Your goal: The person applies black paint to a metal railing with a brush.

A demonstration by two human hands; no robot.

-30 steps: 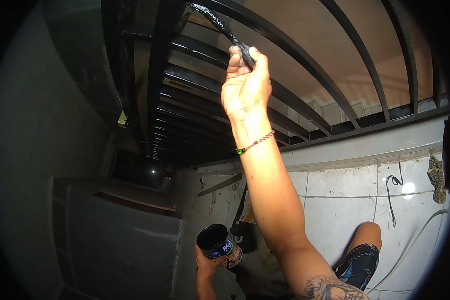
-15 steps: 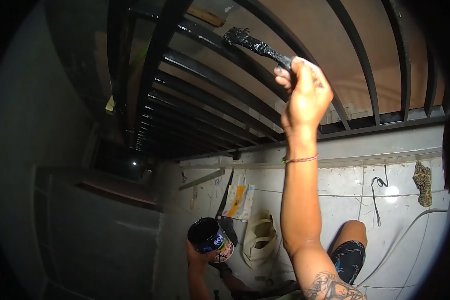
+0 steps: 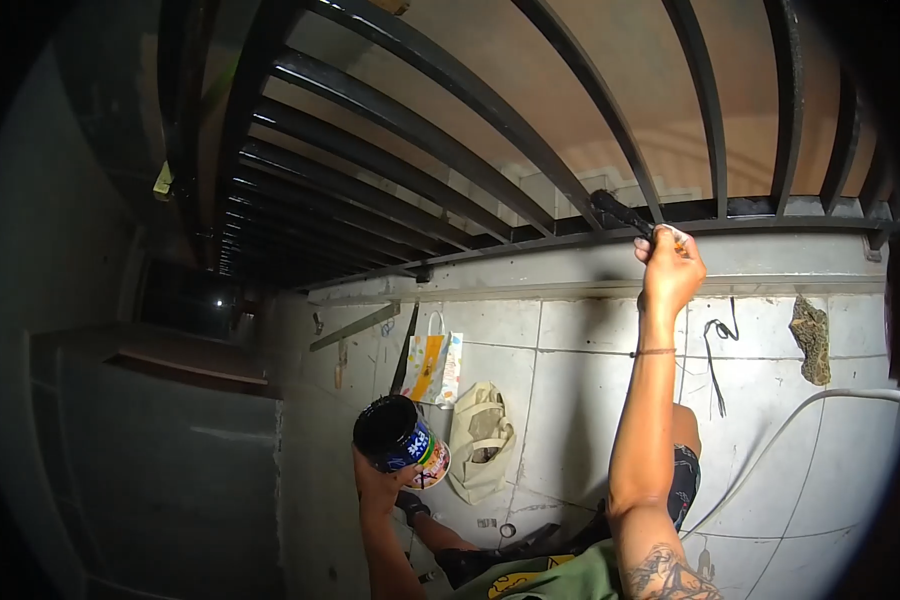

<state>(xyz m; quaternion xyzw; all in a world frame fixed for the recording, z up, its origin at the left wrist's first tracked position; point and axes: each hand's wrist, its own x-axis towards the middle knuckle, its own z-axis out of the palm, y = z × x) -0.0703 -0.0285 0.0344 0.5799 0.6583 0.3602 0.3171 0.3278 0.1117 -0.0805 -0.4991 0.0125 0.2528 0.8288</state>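
My right hand (image 3: 672,268) is closed around the handle of a paintbrush (image 3: 625,215) coated in black paint. The brush head lies against the bottom rail of a black metal railing (image 3: 450,85), near the foot of one of its bars. Low on the left, my left hand (image 3: 378,485) grips a paint can (image 3: 422,455) from its side and underneath. The can is open at the top and its inside looks black. Its label is blue and multicoloured, with dark drips on it.
On the white tiled floor (image 3: 570,400) are a paper gift bag (image 3: 436,368) and a cream cloth bag (image 3: 483,440). A metal strip (image 3: 355,327) lies near the ledge. To the right are a black cord (image 3: 715,360), a rough patterned piece (image 3: 810,340) and a pale hose (image 3: 770,450).
My right hand has moved down and to the right with the paintbrush, from the railing's upper bars to its bottom rail. The camera view has shifted too. My left hand still holds the can.
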